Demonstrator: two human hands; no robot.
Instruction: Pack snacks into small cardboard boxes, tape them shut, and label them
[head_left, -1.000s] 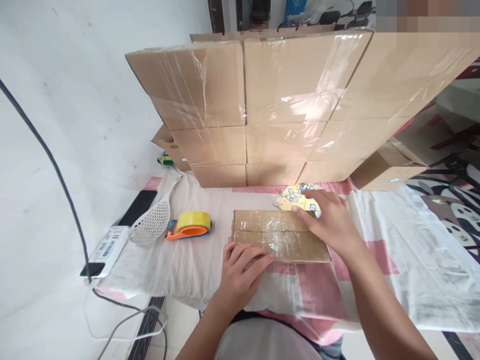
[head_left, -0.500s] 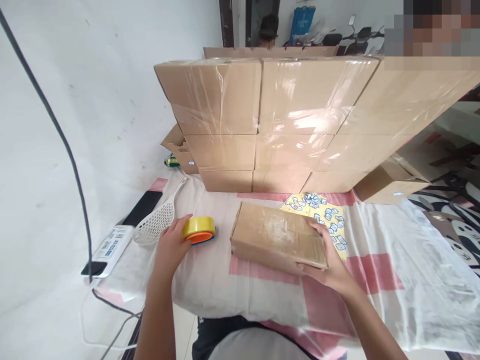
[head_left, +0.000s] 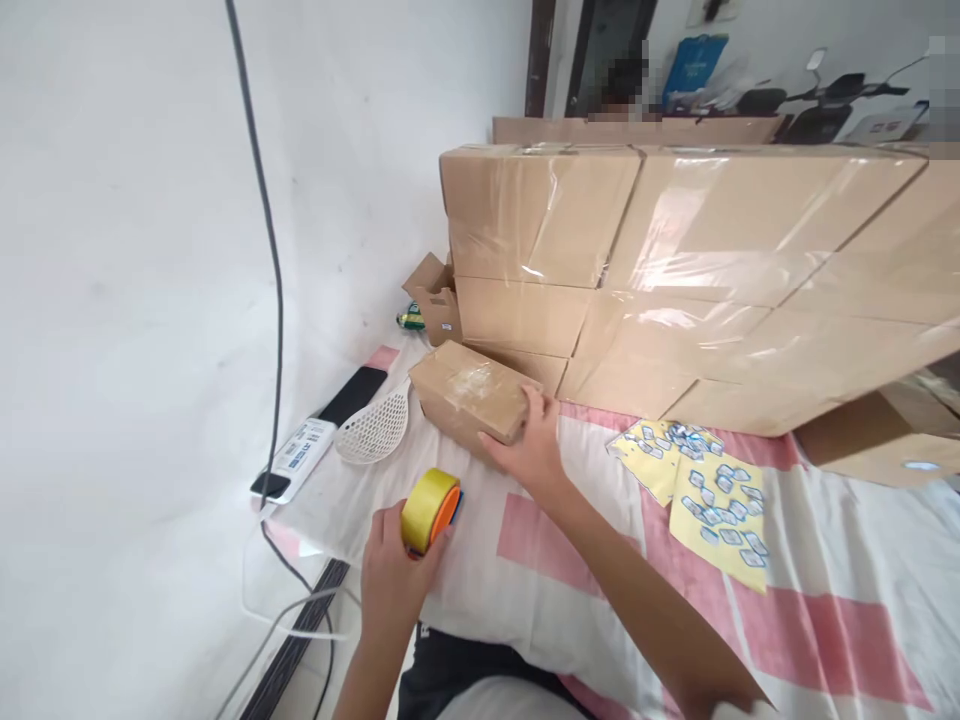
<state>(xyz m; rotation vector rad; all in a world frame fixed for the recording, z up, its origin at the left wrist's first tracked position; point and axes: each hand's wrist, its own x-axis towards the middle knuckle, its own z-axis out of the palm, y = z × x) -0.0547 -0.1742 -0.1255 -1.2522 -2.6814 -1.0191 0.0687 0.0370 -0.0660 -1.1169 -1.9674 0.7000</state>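
My left hand point(head_left: 401, 550) is closed around a roll of yellow tape point(head_left: 427, 508) with an orange core, tilted near the front edge of the bed-like surface. Farther back, my right hand point(head_left: 531, 440) grips the near right end of a small cardboard box point(head_left: 472, 395), thumb on its front side and fingers over the top. That box stands close to the wall of larger stacked cartons. Just left of it lies a white slotted skimmer point(head_left: 375, 430), its handle partly hidden behind the box.
Plastic-wrapped stacked cartons point(head_left: 675, 240) form a barrier at the back. On the patterned cloth point(head_left: 540, 545) lie yellow sheets point(head_left: 720, 510) bearing small stickers. A white power bank-like device point(head_left: 304, 447), a black slab point(head_left: 352, 393) and a hanging cable point(head_left: 266, 200) are at left. An opened carton point(head_left: 885, 430) sits right.
My right hand has shifted the small box left and back toward the cartons. My left hand has brought the tape roll nearer and tipped it. The view has turned left.
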